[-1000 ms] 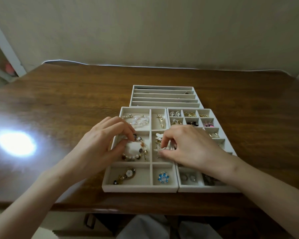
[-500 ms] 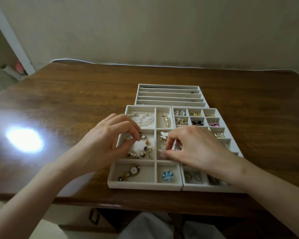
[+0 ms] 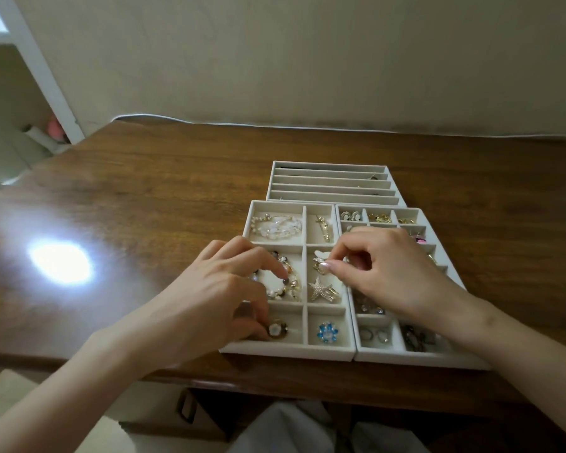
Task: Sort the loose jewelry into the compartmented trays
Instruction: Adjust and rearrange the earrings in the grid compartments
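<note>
Head view: sorting seems nearly done; right hand (image 3: 396,276) pinches a small gold charm (image 3: 320,263) in narrow grip, left hand (image 3: 216,295), grip slack, touches the multicoloured beaded bracelet (image 3: 292,284) beside.

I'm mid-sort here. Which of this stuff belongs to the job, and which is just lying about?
Job:
left tray, right tray, slotted tray
beaded bracelet, touched by left hand
gold charm, pinched by right hand
starfish clip, blue brooch

Lying about:
pink thing, white roll
cable behind the table
</note>
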### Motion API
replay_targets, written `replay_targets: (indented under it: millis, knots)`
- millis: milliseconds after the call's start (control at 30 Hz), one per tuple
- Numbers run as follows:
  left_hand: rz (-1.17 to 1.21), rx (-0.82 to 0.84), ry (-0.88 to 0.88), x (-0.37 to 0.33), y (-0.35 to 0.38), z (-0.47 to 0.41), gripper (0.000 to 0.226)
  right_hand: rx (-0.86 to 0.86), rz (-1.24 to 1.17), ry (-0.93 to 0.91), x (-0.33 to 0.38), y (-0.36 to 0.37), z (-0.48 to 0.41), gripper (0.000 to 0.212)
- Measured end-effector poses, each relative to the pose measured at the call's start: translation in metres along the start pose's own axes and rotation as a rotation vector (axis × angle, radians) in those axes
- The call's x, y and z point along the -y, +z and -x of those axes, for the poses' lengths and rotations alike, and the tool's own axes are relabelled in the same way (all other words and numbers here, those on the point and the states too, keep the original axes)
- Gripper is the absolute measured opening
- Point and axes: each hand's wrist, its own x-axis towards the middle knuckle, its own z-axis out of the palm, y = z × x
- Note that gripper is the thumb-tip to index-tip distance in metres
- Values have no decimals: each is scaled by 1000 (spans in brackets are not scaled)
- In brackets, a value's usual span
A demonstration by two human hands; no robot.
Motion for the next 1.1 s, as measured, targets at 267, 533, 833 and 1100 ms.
replay_targets:
  millis: [267,533,833,1100]
  knots:
    - [45,-1,64,10,1,-5,22,-6,-53,-39,-5,-1,-2,15]
    - [4,-89,-41,34,-10,-18,17,166,63,-238,21,2,-22,10]
    - [54,75,-32,42,-5,-27,34,261,323,-349,42,17,-47,9]
    - [1042,-222,-310,30,-17,-31,18,216,-439,-39,37,-1,-66,13]
